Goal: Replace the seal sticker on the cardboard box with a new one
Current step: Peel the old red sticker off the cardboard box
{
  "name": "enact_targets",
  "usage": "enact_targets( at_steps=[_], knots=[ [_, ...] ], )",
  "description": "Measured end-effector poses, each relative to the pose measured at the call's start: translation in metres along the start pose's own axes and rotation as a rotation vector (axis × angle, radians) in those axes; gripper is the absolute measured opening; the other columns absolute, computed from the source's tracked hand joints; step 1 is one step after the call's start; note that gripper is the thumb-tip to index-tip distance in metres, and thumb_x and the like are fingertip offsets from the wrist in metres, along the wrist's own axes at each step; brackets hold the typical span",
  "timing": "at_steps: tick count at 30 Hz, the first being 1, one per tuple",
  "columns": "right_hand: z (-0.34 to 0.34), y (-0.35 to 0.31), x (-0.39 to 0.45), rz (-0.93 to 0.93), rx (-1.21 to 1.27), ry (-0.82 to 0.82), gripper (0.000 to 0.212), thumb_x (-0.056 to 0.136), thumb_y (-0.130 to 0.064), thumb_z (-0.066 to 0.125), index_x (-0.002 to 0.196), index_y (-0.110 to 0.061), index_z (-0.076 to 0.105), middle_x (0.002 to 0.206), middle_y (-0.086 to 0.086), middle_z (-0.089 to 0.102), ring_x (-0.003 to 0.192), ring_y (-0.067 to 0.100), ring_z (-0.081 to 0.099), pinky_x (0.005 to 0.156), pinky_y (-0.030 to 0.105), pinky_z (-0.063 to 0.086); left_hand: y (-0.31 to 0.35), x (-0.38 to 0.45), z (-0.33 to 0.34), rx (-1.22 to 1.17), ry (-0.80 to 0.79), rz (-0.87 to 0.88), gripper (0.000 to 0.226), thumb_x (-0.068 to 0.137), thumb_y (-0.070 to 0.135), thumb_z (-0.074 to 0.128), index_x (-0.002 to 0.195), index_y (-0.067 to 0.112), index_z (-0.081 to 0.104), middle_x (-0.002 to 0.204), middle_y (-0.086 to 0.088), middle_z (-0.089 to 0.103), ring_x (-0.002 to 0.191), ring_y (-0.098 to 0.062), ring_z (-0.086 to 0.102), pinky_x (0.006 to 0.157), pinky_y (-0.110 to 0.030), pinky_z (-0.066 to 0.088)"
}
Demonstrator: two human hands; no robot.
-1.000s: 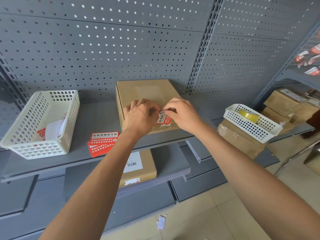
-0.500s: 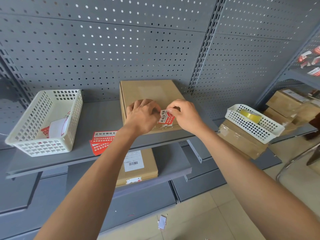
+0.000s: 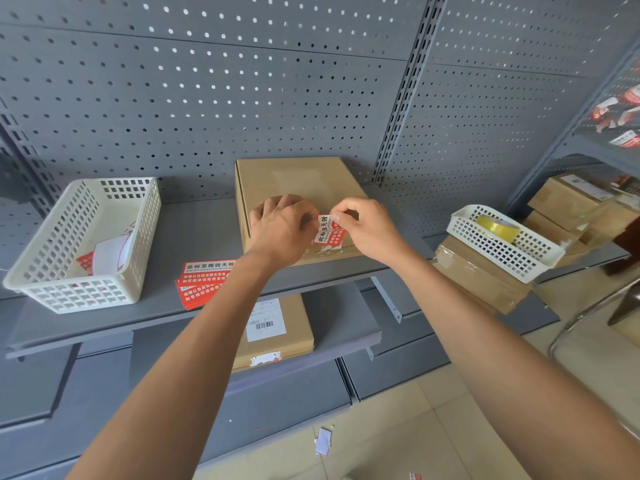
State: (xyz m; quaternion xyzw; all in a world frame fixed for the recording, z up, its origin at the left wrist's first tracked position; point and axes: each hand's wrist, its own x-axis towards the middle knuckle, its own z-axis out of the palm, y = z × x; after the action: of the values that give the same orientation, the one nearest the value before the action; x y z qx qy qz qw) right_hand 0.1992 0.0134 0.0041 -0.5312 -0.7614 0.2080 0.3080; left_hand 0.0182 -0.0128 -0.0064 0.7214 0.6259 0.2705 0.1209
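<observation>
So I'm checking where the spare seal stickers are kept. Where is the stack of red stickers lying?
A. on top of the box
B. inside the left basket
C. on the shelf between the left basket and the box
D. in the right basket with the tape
C: the stickers lie flat on the shelf, to the right of the left basket and left of the box.

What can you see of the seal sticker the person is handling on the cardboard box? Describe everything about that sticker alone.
The seal sticker is a small red-and-white label with black printed characters, seemingly thin paper or film. It stands lifted and slightly curled above the front edge of the cardboard box, pinched at its top by the right hand, with the left hand against its left edge. Torn whitish residue shows on the box beneath it.
</observation>
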Motion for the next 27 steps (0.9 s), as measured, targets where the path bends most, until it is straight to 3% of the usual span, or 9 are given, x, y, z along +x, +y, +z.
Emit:
enact_targets(
  at_steps=[7,9,12,18,21,25,27],
  knots=[
    [-0.002,0.000,0.000,0.000,0.037,-0.006,0.015,0.099,-0.017,0.059,0.097,-0.013,0.074,0.096,-0.006,0.073,0.089,0.003,0.066,0.074,0.016,0.046,0.001,0.000,-0.004,0.003,-0.025,0.006,0.016,0.097,0.033,0.049,0.100,0.040,0.063,0.139,0.007,0.056,0.136,-0.030,0.039,0.112,-0.048,0.024],
    [-0.004,0.003,-0.001,0.000,0.090,0.003,0.014,0.097,-0.018,0.063,0.106,-0.013,0.072,0.101,-0.006,0.073,0.093,0.003,0.066,0.079,0.013,0.048,0.001,0.001,-0.003,0.010,-0.027,0.004,0.016,0.097,0.033,0.049,0.103,0.039,0.063,0.139,0.007,0.056,0.136,-0.030,0.039,0.112,-0.048,0.024],
    [-0.008,0.011,-0.001,0.008,0.103,-0.007,0.030,0.091,-0.016,0.071,0.120,-0.013,0.068,0.114,-0.005,0.069,0.101,0.008,0.066,0.088,0.014,0.046,0.000,0.001,-0.002,0.011,-0.022,0.005,0.017,0.097,0.034,0.050,0.105,0.038,0.064,0.138,0.007,0.057,0.135,-0.030,0.040,0.111,-0.048,0.024],
    [-0.007,0.015,0.001,-0.012,-0.029,0.014,0.017,0.090,-0.015,0.074,0.104,-0.006,0.076,0.116,0.000,0.068,0.103,0.009,0.061,0.096,0.021,0.044,0.001,0.000,-0.003,0.008,-0.018,0.007,0.017,0.098,0.034,0.050,0.105,0.037,0.065,0.136,0.006,0.058,0.135,-0.030,0.040,0.111,-0.047,0.024],
    [-0.006,0.014,0.003,0.004,-0.036,0.014,0.018,0.091,-0.014,0.073,0.106,-0.005,0.075,0.114,-0.001,0.067,0.101,0.008,0.060,0.093,0.019,0.045,0.002,0.001,-0.005,0.003,-0.028,0.003,0.017,0.097,0.034,0.050,0.105,0.036,0.064,0.135,0.005,0.058,0.134,-0.031,0.041,0.110,-0.048,0.024],
    [-0.004,0.012,0.005,0.001,-0.057,0.019,0.016,0.092,-0.014,0.072,0.102,-0.003,0.075,0.112,0.001,0.067,0.098,0.010,0.060,0.079,0.000,0.036,0.006,0.008,-0.010,0.044,-0.071,0.009,0.016,0.095,0.043,0.056,0.106,0.034,0.063,0.121,0.001,0.060,0.123,-0.029,0.046,0.105,-0.050,0.027],
    [-0.003,0.011,0.005,-0.001,-0.057,0.019,0.015,0.092,-0.015,0.072,0.101,-0.004,0.076,0.111,0.002,0.067,0.097,0.010,0.060,0.077,0.005,0.037,0.008,0.013,-0.009,0.018,-0.051,0.042,0.016,0.093,0.047,0.059,0.104,0.035,0.062,0.106,0.004,0.062,0.111,-0.025,0.052,0.100,-0.048,0.031]
  ],
)
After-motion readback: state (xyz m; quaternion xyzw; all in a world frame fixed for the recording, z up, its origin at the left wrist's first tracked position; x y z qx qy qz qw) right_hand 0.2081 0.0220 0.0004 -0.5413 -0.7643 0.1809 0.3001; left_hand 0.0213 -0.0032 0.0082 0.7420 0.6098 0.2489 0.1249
